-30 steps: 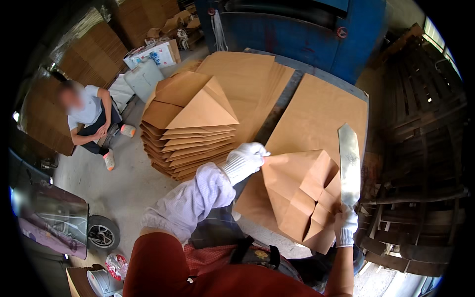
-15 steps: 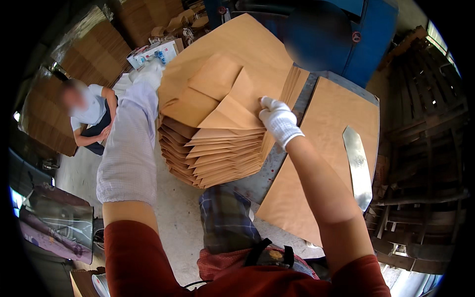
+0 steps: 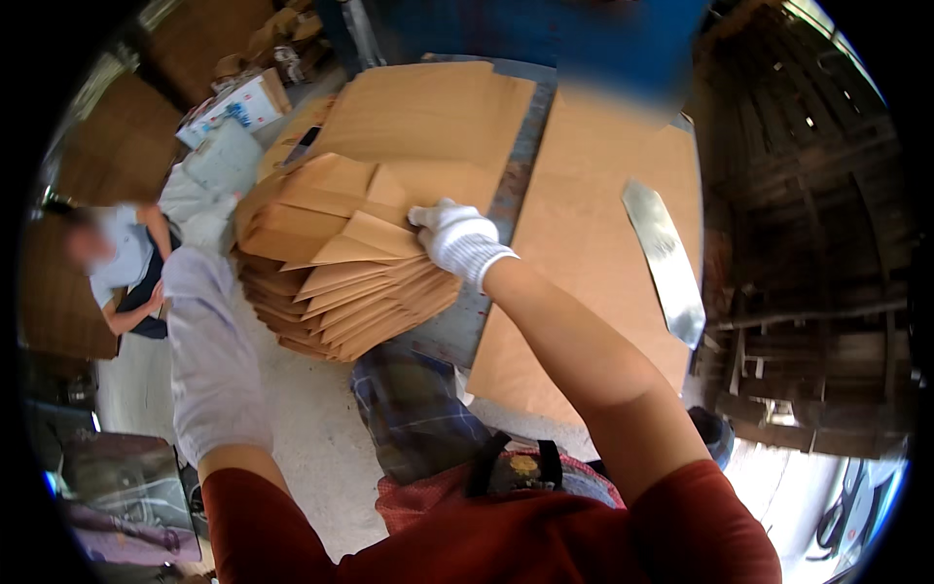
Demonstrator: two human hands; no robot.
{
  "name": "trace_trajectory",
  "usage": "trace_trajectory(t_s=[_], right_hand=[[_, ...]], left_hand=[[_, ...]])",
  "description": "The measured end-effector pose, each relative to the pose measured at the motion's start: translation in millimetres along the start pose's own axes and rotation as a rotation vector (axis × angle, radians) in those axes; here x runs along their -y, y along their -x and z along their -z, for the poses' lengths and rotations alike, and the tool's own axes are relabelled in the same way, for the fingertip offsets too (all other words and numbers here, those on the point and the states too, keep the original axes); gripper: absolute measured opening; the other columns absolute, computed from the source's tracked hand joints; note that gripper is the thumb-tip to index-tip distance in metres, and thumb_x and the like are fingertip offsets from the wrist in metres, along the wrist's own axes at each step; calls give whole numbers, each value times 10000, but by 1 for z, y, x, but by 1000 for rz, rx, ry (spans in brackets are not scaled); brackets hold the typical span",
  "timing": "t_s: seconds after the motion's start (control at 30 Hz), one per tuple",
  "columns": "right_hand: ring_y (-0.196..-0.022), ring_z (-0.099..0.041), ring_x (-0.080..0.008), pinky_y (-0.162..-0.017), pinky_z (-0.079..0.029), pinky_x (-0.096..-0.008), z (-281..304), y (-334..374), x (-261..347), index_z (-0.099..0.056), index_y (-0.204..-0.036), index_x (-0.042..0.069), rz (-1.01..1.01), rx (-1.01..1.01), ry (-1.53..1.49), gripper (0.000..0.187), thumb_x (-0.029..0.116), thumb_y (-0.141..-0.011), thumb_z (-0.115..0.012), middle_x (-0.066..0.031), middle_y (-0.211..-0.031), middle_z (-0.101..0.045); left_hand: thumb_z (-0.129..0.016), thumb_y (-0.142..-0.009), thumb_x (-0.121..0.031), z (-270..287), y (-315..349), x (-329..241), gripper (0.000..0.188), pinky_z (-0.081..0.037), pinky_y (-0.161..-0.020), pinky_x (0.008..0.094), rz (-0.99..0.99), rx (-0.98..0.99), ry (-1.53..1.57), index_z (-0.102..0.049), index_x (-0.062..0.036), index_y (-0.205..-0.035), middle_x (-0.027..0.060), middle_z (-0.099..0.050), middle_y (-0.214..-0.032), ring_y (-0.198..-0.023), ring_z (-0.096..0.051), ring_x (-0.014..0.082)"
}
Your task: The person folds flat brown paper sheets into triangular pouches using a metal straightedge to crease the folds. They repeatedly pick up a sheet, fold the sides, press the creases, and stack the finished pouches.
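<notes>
A thick bundle of brown paper bags (image 3: 321, 229) with folded bottom ends, fanned in layers, overhangs the near left edge of the table. My right hand (image 3: 455, 238), in a white knitted glove, is closed on the bundle's right side with its fingers curled over the top. At the left side of the same bundle is my gloved left hand (image 3: 206, 219), below a long white sleeve cover. Its fingers are blurred and merge with pale things behind, so their grip does not show. Behind the bundle lies a flat stack of brown paper (image 3: 418, 107).
Right of a bare strip of the grey table (image 3: 511, 190) lies a large brown paper stack (image 3: 574, 224) with a pointed metal plate (image 3: 664, 263) on it. Blue machinery (image 3: 623, 49) stands beyond. A seated person (image 3: 126, 258) and a white carton (image 3: 238, 105) are left.
The view has shifted. Both hands and the bag bundle have moved left relative to the table, and the flat paper behind the bundle is now exposed. My right hand keeps its grip.
</notes>
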State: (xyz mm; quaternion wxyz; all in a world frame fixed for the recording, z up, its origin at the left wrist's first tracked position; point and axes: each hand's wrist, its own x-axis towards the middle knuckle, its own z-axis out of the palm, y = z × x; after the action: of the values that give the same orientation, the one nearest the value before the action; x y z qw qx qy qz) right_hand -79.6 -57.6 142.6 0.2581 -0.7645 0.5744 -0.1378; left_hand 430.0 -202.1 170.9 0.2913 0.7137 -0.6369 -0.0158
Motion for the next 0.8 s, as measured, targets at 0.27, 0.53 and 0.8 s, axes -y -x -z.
trace_trajectory(t_s=[0.27,0.53,0.8], right_hand=[[-1231,-594,-324,-1055,-472,-435,-58,195,-125,-633,-1228,75,-91,-259,193,476,265,-810,-756,-147,-1271,-651],[-1389,-459,-342,-1189,-349,-461,-8,293,-236,-622,-1230,38,-471,-336,385,551,310,-780,-786,-156,-1469,-523],[-1019,-680,-382,-850,-566,-478,-20,345,-247,-688,-1131,118,-936,-510,226,416,357,-807,-790,-189,-1133,-665]], left_hand=[[-511,-998,-30,20,275,-298,418,-413,-1116,338,-495,-58,359,-558,38,-1407,150,-601,-1416,-1310,-563,258],[-788,-758,-159,-228,353,-344,476,-461,-1062,467,-885,405,57,-625,-90,-1200,108,-608,-1389,-1319,-528,336],[-797,-749,-179,-250,364,-341,530,-461,-1054,454,-871,311,7,-627,-113,-1247,83,-579,-1435,-1330,-517,338]])
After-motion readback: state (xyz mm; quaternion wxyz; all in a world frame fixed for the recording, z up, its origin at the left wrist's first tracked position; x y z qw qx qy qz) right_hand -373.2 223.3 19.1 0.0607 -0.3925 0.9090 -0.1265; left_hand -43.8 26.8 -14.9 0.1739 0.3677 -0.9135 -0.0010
